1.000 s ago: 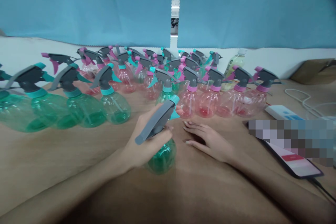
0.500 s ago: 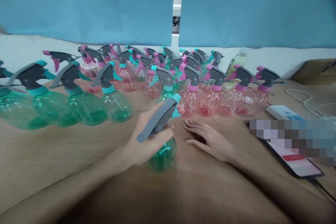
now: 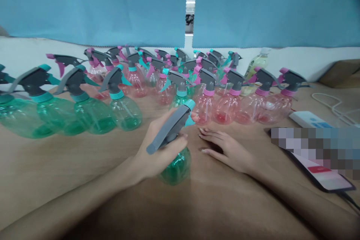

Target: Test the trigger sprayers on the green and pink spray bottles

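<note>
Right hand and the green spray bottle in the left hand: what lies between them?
Between right hand and green spray bottle, the head view shows only a bare strip of tabletop.

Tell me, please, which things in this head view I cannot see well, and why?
All in the head view:
- Neck of the held green bottle: covered by the left hand.
- Leftmost green bottle: cut off by the left edge.
- Phone: upper part pixelated.
- Yellowish bottle: lower part behind pink sprayers, label print too small and blurred.
- Rear bottles: overlapped by others, exact count unclear.
</note>
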Demonstrator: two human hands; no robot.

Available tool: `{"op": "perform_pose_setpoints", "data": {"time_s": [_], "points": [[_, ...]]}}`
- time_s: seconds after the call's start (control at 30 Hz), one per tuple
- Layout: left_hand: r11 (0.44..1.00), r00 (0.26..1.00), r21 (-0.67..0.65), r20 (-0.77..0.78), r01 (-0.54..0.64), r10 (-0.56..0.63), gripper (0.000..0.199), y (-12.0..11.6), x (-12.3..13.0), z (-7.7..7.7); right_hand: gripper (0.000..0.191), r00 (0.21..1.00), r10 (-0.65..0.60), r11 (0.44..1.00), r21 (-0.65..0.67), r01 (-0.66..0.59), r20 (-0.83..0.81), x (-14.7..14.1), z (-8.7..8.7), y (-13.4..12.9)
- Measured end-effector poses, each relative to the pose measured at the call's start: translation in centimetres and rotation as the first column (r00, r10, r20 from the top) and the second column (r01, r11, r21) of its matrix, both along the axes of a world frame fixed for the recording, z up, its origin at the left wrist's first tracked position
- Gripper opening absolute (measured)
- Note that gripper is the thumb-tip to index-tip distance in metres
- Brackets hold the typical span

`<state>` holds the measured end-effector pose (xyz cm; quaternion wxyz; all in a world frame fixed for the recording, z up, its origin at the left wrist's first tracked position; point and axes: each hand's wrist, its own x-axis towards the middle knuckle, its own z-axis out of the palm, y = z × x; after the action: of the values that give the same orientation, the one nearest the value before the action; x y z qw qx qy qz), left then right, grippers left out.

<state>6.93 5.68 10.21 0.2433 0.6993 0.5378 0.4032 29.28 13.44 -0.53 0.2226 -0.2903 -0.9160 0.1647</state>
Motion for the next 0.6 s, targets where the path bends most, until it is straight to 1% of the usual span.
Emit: {"op": "perform_pose_setpoints", "data": {"time_s": [0.17, 0.27, 0.5, 0.6], "points": [[0.999, 0.999, 0.012, 0.017, -0.031, 0.031, 0.011, -0.1, 0.3, 0.7, 0.050, 1.000, -0.010, 1.000, -0.001, 0.010, 0.023, 0.0, 0.1, -0.1], [0.999, 1.000, 0.023, 0.022, -0.023, 0.023, 0.009, -0.3, 0.4, 1.1, 0.049, 1.000, -0.010, 1.000, 0.001, 0.010, 0.019, 0.0, 0.1, -0.1], [1.000, 0.998, 0.016, 0.063, 0.022, -0.023, 0.006, -0.3, 0.1, 1.2, 0.050, 1.000, -0.008, 1.000, 0.002, 0.008, 0.008, 0.0, 0.1, 0.0], [0.999, 0.997, 0.017, 0.073, 0.037, -0.038, 0.009, -0.2, 0.0, 1.1, 0.050, 1.000, -0.007, 1.000, 0.002, 0.007, 0.023, 0.0, 0.1, 0.0]]}}
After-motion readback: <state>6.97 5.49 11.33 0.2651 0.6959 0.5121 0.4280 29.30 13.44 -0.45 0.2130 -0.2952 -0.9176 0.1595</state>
